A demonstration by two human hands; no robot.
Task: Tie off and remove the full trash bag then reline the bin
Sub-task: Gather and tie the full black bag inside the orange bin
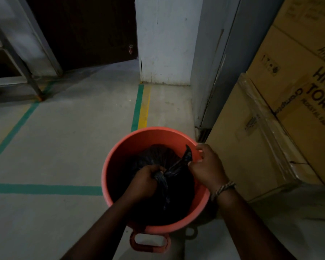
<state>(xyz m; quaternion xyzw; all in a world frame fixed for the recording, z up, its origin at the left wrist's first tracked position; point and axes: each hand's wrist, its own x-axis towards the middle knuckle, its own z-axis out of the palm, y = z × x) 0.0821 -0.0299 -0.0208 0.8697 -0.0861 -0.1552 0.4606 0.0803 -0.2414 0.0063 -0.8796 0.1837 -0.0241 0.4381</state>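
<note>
A round orange-red bin (139,137) stands on the floor below me, with a loop handle at its near side. A full black trash bag (178,199) sits inside it, its top gathered into a twisted neck. My left hand (144,180) is closed around that neck near the knot. My right hand (206,166) pinches a loose tail of the bag, pulled up and to the right above the bin's right rim. A braided band circles my right wrist.
Stacked cardboard boxes (281,128) stand close on the right of the bin. A white pillar (163,44) and a dark door (86,30) are ahead. A metal rack leg (39,94) stands far left. Green and yellow tape lines (141,107) mark the concrete floor.
</note>
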